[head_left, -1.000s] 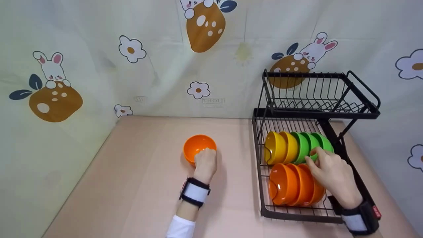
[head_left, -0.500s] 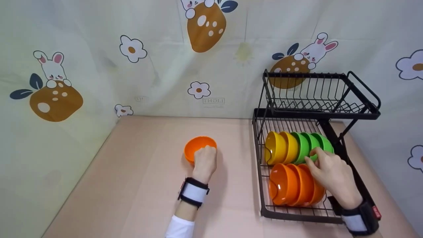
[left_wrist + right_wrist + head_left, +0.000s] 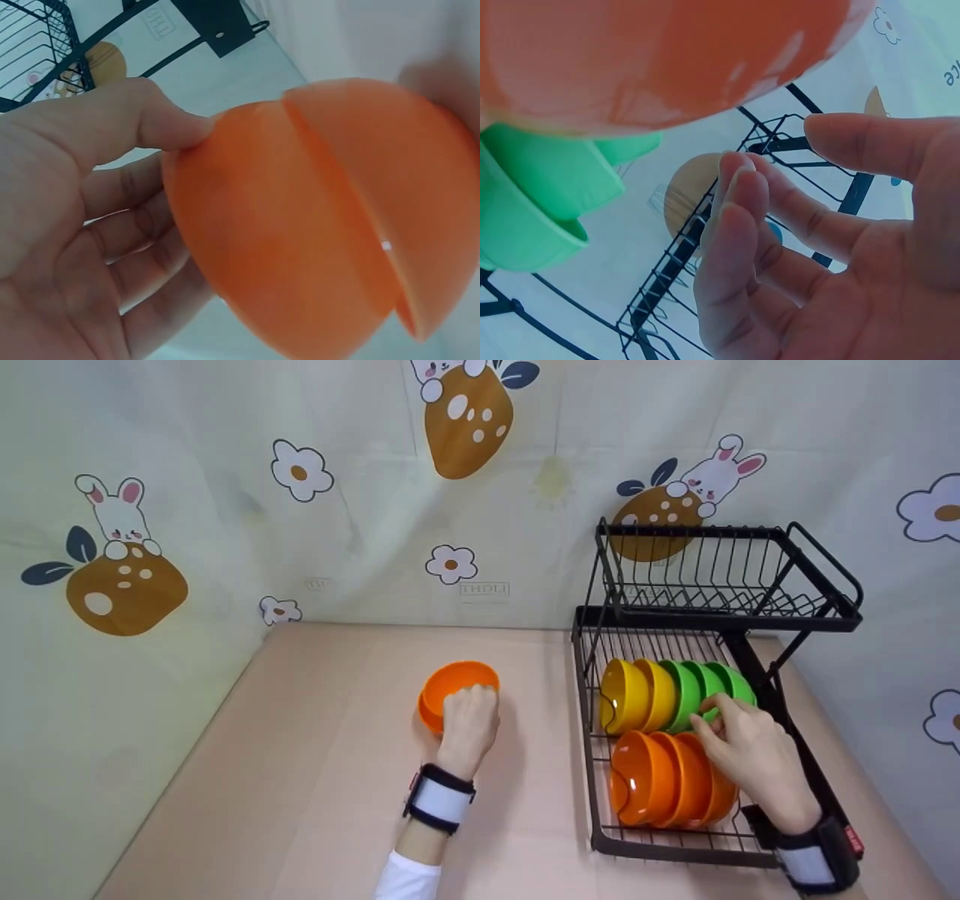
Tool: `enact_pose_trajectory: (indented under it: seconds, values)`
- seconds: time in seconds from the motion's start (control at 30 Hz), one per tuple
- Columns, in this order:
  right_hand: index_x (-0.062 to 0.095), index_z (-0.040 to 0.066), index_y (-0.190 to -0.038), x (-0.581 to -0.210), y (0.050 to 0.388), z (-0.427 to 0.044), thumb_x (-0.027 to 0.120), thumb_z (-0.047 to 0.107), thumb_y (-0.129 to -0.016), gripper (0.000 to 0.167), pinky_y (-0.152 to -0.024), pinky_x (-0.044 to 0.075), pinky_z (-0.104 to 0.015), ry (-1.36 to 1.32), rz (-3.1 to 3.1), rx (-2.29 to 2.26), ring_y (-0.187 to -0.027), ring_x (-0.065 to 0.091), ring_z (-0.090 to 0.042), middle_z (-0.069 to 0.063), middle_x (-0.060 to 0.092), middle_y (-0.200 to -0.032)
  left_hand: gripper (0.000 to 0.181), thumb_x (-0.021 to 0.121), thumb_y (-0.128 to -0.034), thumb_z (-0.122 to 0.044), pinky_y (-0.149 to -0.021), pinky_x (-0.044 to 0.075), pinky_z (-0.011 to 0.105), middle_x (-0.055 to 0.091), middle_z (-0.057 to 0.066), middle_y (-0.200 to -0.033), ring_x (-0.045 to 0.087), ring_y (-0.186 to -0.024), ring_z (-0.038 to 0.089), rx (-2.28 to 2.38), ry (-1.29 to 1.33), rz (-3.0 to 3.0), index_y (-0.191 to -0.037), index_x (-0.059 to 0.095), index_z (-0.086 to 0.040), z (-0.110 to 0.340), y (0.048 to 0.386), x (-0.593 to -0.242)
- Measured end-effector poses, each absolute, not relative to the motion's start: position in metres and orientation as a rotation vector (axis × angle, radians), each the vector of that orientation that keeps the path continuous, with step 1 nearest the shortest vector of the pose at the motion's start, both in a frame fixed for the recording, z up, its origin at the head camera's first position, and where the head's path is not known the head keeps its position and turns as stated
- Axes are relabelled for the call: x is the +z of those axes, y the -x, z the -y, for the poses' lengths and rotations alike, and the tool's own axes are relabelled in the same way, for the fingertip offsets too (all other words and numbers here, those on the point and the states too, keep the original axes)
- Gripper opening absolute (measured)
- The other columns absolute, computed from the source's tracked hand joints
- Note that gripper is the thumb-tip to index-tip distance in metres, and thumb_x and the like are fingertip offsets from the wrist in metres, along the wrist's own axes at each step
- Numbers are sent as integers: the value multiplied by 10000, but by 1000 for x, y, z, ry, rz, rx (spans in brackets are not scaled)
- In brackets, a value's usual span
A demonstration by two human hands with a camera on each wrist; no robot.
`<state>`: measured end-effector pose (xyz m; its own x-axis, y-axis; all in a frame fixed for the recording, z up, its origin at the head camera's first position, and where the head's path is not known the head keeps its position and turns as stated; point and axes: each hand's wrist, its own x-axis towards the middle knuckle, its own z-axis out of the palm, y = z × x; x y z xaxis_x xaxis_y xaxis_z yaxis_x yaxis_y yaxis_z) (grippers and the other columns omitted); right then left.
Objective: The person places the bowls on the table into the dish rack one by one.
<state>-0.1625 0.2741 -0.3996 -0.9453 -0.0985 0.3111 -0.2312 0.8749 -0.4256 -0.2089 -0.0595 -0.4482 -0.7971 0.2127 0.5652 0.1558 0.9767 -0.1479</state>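
My left hand (image 3: 471, 727) pinches the rim of an orange bowl (image 3: 270, 232) between thumb and fingers. That bowl is tilted and raised partly out of a second orange bowl (image 3: 427, 718), which rests on the table. In the left wrist view the second bowl (image 3: 405, 172) lies against the held one, a gap showing between their rims. Holding nothing, my right hand (image 3: 761, 757) hovers over the right side of the dish rack with fingers loosely bent. Close by it are green bowls (image 3: 540, 210) and orange bowls (image 3: 634, 780) standing on edge.
The black two-tier dish rack (image 3: 679, 851) stands on the right of the pink table (image 3: 315, 780). Two yellow bowls (image 3: 622, 697) share the back row with the green ones. Its upper tier (image 3: 697, 619) overhangs the back. A printed curtain (image 3: 360, 525) hangs behind.
My left hand has tilted and lifted the orange bowl slightly up and to the right, so the second bowl's edge now shows beneath. The right hand has hardly moved.
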Motion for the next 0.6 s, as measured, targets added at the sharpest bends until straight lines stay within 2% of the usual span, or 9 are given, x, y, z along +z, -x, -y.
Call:
enact_pose_trajectory:
  seconds: [0.13,0.27,0.6]
  values:
    - [711,-34,-1098,-399,163,-272,749,101,-1016,162,-542,434,-267,-255,2745,717,-660,563,-186,-77,663,-852,240,939,-781,-98,-481,479,258,616,7,-648,620,-557,144,127,336,2497,-725,706,-85,56,206,-441]
    - [703,-39,-1142,-399,163,-271,741,108,-1027,190,-562,434,-254,-245,2748,757,-679,569,-183,-75,670,-863,191,932,-819,-122,-507,501,257,669,11,-720,653,-623,161,106,442,2490,-804,745,-87,51,203,-435]
    - [650,-59,-1249,-397,164,-271,714,144,-1053,289,-681,551,-315,-253,2772,848,-824,695,-269,-148,731,-980,180,920,-827,-148,-503,438,183,635,-44,-710,567,-599,83,131,703,2269,-786,744,-152,33,193,-429]
